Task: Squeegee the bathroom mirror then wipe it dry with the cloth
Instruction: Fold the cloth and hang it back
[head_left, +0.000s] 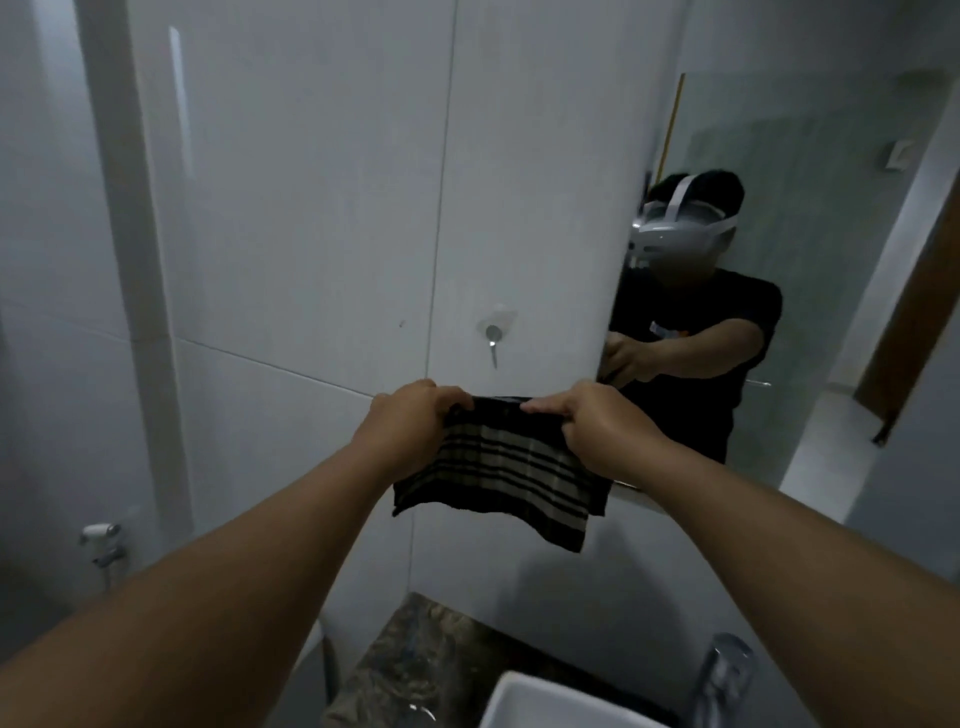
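A dark striped cloth (511, 467) hangs spread in front of the white tiled wall, held by its top edge. My left hand (410, 421) grips its upper left corner and my right hand (602, 421) grips its upper right corner. The bathroom mirror (810, 270) fills the right side of the view, to the right of the cloth, and reflects a person in a black shirt with a white headset. The cloth's right edge reaches the mirror's lower left corner. No squeegee is in sight.
A metal hook (492, 338) sticks out of the wall just above the cloth. Below are a white basin (550, 701), a chrome tap (724, 670) and a mottled stone counter (415, 654). A spray hose fitting (104, 545) sits low on the left wall.
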